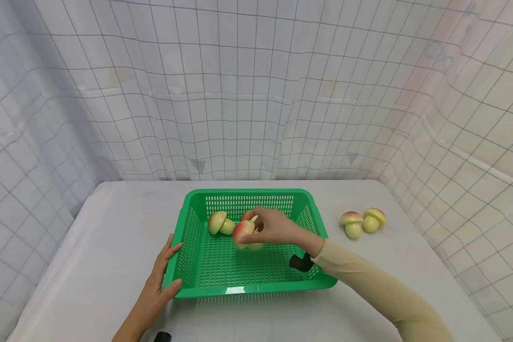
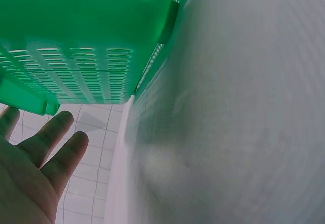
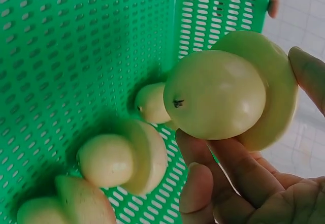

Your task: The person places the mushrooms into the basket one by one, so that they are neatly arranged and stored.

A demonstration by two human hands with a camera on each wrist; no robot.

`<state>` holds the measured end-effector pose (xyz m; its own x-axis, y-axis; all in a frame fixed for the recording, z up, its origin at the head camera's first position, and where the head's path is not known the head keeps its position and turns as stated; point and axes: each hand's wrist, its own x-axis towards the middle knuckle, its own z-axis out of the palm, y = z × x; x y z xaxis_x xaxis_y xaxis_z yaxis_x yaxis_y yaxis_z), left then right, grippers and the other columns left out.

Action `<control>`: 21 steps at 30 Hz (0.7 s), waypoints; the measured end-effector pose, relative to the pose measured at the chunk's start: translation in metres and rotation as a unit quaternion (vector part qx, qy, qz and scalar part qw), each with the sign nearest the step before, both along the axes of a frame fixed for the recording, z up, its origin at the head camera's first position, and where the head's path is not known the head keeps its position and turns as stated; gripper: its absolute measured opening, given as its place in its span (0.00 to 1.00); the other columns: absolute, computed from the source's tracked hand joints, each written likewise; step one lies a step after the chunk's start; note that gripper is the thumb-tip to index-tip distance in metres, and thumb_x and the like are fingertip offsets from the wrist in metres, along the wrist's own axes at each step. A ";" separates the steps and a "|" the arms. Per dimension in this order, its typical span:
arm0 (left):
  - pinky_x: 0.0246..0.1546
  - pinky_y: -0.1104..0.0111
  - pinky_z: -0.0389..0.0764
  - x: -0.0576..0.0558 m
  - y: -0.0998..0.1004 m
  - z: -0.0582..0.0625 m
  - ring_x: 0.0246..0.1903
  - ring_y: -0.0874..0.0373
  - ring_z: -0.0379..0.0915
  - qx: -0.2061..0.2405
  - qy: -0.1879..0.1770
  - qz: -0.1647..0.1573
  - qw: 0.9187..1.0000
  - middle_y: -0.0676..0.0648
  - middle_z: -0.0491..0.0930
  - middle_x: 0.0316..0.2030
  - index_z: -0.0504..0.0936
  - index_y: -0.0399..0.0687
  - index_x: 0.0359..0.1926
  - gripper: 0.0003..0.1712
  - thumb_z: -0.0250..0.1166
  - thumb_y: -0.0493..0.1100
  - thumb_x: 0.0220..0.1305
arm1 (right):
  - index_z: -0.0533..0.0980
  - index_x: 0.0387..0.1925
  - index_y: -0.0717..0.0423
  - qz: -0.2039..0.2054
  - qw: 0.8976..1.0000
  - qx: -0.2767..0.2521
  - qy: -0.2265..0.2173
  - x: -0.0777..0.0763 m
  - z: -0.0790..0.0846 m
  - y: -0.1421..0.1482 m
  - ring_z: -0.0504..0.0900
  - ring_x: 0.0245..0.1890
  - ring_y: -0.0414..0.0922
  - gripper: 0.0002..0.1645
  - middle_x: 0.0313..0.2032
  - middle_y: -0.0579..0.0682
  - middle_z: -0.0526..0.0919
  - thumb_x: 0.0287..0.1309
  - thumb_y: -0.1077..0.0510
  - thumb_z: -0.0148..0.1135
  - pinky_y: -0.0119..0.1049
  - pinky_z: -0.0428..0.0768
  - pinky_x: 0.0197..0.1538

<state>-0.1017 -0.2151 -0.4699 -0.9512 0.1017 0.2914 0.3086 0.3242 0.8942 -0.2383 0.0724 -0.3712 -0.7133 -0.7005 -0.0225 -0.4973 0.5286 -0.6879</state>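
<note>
A toy mushroom point(image 1: 242, 231) with a red-and-yellow cap is pinched between the thumb and fingers of my right hand point(image 1: 278, 225), inside the green basket point(image 1: 256, 288). The right wrist view shows its pale rounded stem point(image 3: 218, 94) facing the camera, above the other mushrooms. One mushroom point(image 1: 217, 222) lies on its side at the basket's left rear; others, partly hidden by my right hand in the head view, lie nearby, such as this mushroom point(image 3: 106, 160). My left hand point(image 1: 154, 285) rests at the basket's left rim, fingers spread and fairly straight.
Two more toy mushrooms lie on the white table point(image 1: 124, 247) right of the basket: one mushroom point(image 1: 352, 224) upright, another mushroom point(image 1: 373, 220) tilted beside it. Checked white curtains point(image 1: 239, 118) enclose the table at the back and sides.
</note>
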 end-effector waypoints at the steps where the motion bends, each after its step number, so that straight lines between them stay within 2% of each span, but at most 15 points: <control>1: 0.53 0.35 0.47 0.000 0.000 0.000 0.71 0.57 0.28 0.001 0.000 0.000 1.000 0.56 0.34 0.74 0.52 0.56 0.73 0.41 0.56 0.35 0.62 | 0.72 0.49 0.50 0.009 1.000 0.003 -0.001 -0.001 -0.002 -0.003 0.79 0.32 0.35 0.29 0.30 0.39 0.82 0.50 0.41 0.69 0.33 0.75 0.34; 6: 0.53 0.35 0.45 0.000 0.000 0.000 0.71 0.56 0.27 0.007 0.005 -0.004 1.000 0.57 0.34 0.74 0.52 0.55 0.73 0.41 0.56 0.35 0.62 | 0.71 0.50 0.53 0.038 0.999 0.032 0.006 -0.003 -0.009 -0.018 0.74 0.28 0.36 0.30 0.25 0.39 0.79 0.51 0.43 0.69 0.32 0.72 0.33; 11: 0.55 0.37 0.44 0.001 0.000 -0.001 0.71 0.56 0.27 0.009 0.011 -0.007 1.000 0.56 0.34 0.74 0.51 0.54 0.73 0.41 0.55 0.34 0.62 | 0.73 0.49 0.54 0.058 0.998 0.036 0.017 -0.005 -0.015 -0.035 0.76 0.34 0.34 0.29 0.25 0.39 0.78 0.51 0.43 0.69 0.30 0.73 0.39; 14: 0.55 0.37 0.45 0.001 0.000 0.000 0.71 0.56 0.27 0.007 0.009 -0.005 1.000 0.56 0.34 0.74 0.52 0.54 0.73 0.41 0.56 0.34 0.62 | 0.73 0.45 0.50 0.064 0.997 0.042 0.011 -0.005 -0.020 -0.043 0.75 0.28 0.33 0.25 0.22 0.38 0.78 0.50 0.42 0.69 0.29 0.72 0.34; 18: 0.54 0.36 0.44 0.001 0.000 0.000 0.71 0.56 0.27 0.005 0.007 -0.005 1.000 0.57 0.34 0.74 0.52 0.55 0.73 0.40 0.56 0.35 0.62 | 0.72 0.43 0.48 0.072 0.996 0.042 -0.016 -0.005 -0.024 -0.051 0.66 0.17 0.34 0.23 0.16 0.39 0.72 0.51 0.43 0.69 0.29 0.66 0.24; 21: 0.54 0.35 0.44 0.001 0.000 0.001 0.71 0.56 0.27 0.005 0.003 -0.005 1.000 0.57 0.34 0.74 0.52 0.55 0.73 0.40 0.56 0.35 0.62 | 0.71 0.44 0.50 0.077 0.996 0.038 -0.034 -0.005 -0.027 -0.056 0.67 0.18 0.34 0.24 0.18 0.40 0.73 0.51 0.44 0.69 0.29 0.65 0.23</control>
